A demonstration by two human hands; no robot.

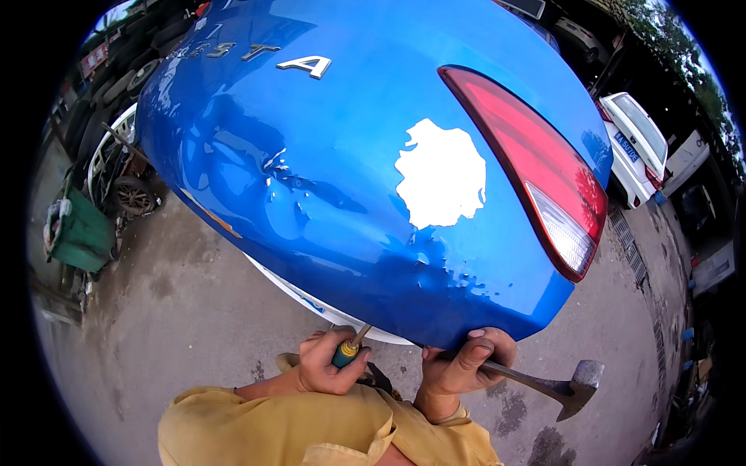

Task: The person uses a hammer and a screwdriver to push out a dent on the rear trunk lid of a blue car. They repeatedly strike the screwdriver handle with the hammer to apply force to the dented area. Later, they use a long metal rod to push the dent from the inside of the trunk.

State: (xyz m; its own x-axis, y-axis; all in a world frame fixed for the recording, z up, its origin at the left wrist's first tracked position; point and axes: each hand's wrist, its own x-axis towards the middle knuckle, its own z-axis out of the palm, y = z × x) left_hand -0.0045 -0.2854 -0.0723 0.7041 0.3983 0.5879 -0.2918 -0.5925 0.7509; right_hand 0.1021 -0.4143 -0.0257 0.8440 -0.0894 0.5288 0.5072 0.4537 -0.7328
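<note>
Fingers of the left hand (330, 363) wrap a green-handled screwdriver (347, 351) under the dented blue car panel's (334, 194) lower edge, while the right hand (464, 365) clasps a body hammer (571, 384) beside it — panel-beating looks underway — calling for steady tapping.

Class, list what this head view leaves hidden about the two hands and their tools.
- Tip of the green-handled screwdriver in the left hand: hidden behind the dented blue car panel.
- Grip end of the metal body hammer: covered by the right hand.
- Panel's underside: faces away.
</note>
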